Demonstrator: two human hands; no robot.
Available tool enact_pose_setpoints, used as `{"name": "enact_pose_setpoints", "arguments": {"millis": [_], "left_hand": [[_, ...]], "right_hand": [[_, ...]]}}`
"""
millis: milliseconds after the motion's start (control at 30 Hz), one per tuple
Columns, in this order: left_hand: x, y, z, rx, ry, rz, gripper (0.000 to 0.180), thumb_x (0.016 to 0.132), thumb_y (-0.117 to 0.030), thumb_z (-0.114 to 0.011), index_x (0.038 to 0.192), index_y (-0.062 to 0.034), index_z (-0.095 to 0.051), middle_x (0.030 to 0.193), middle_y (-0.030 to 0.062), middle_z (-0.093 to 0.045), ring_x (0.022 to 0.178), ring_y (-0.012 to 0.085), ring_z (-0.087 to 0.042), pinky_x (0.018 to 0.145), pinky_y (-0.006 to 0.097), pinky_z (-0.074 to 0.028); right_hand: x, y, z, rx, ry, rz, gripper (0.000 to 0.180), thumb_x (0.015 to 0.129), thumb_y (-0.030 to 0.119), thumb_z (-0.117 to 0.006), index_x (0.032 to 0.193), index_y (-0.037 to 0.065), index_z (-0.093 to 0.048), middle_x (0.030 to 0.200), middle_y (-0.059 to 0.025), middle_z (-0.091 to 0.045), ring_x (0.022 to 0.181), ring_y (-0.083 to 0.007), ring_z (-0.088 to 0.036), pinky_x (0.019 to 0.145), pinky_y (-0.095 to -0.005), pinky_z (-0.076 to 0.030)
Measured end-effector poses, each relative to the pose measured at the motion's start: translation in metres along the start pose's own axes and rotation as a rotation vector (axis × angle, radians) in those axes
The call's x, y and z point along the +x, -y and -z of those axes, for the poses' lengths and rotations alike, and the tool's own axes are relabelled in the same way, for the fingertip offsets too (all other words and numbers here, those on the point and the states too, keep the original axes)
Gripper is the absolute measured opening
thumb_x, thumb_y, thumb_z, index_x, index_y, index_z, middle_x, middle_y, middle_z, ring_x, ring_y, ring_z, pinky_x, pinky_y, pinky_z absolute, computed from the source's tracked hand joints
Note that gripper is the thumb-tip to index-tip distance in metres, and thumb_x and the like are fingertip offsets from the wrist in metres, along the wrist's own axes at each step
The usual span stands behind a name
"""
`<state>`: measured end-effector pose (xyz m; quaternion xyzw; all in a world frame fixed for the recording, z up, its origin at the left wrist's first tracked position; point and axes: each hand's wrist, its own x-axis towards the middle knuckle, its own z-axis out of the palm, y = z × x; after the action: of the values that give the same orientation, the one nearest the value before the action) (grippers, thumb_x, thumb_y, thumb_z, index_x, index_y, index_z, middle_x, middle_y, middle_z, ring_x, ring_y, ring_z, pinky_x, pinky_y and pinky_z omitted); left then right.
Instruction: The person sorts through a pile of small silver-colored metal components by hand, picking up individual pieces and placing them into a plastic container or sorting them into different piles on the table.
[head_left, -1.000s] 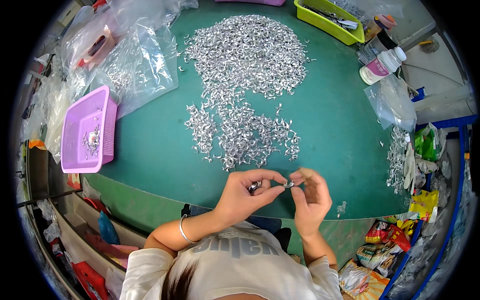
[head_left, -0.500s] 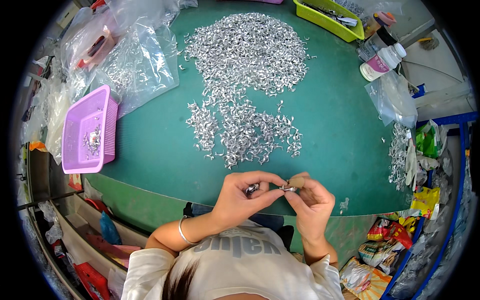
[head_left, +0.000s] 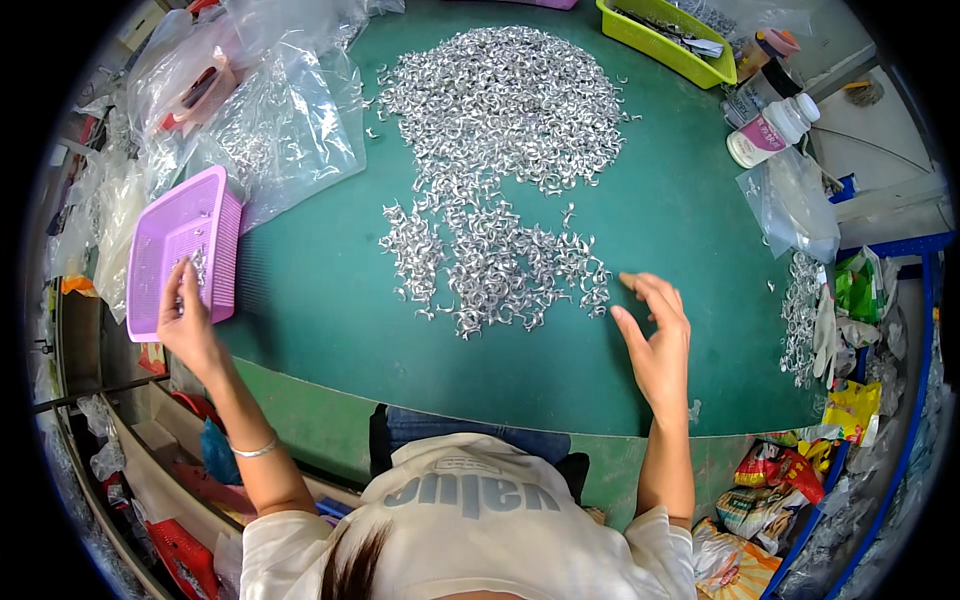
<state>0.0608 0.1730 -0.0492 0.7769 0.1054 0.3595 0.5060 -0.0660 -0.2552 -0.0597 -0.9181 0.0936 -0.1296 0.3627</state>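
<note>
1. Our left hand reaches out to the purple basket at the worktop's left edge. Fingers lie over the basket's near rim, loosely extended; we cannot tell whether they pinch a part.
2. The basket is shallow, w/ a mesh-like floor, and holds a few small silver pcs.
3. Our right hand hovers over the green worktop, just beside the lower-right edge of the near pile of metal parts. Fingers are spread and slightly curled, open, gripping nothing visible.
4. The near pile consists of small curved silver pcs, loosely scattered at worktop center. It merges upward into the larger far pile of the same parts.
5. The two hands are well apart: left at the basket, right by the near pile.
6. A thin bracelet sits on our left wrist.
7. Clear plastic bags lie at upper left, next to the basket; some contain silver parts.
8. A yellow-green tray sits at the top right edge. Near it lie two white bottles.
9. A further clear bag and a small heap of silver parts lie at the right edge.
</note>
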Motion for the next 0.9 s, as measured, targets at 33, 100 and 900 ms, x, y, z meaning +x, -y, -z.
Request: {"name": "enact_pose_setpoints", "arguments": {"millis": [33, 100, 900], "left_hand": [[0.008, 0.005, 0.004, 0.038, -0.026, -0.056, 0.023, 0.079, -0.013, -0.062, 0.096, 0.0027, -0.062, 0.068, -0.0016, -0.052, 0.059, 0.0035, -0.041, 0.052, 0.017, -0.033], [0.027, 0.018, 0.018, 0.252, -0.021, -0.122, 0.021, 0.08, -0.012, -0.061, 0.097, 0.0014, -0.062, 0.065, -0.0026, -0.049, 0.057, 0.0035, -0.039, 0.05, 0.018, -0.031], [-0.191, -0.114, -0.103, -0.308, 1.214, 0.126, 0.027, 0.069, 0.002, -0.065, 0.094, -0.0063, -0.063, 0.053, -0.0001, -0.035, 0.045, 0.0076, -0.03, 0.041, 0.023, -0.025]], "right_hand": [[0.004, -0.002, -0.003, -0.06, 0.015, 0.031, 0.037, 0.069, 0.008, -0.066, 0.104, 0.002, -0.055, 0.102, -0.0113, -0.053, 0.092, -0.0267, -0.048, 0.08, -0.0341, -0.037], [0.008, -0.004, -0.015, -0.179, 0.049, 0.097, 0.044, 0.069, 0.012, -0.066, 0.109, 0.002, -0.052, 0.11, -0.0123, -0.049, 0.098, -0.0296, -0.044, 0.084, -0.0371, -0.034], [-0.04, 0.012, -0.019, 0.833, 0.095, -0.403, 0.006, 0.081, -0.001, -0.055, 0.085, -0.002, -0.06, 0.083, -0.0035, -0.058, 0.068, -0.0049, -0.047, 0.063, -0.0176, -0.037]]}}
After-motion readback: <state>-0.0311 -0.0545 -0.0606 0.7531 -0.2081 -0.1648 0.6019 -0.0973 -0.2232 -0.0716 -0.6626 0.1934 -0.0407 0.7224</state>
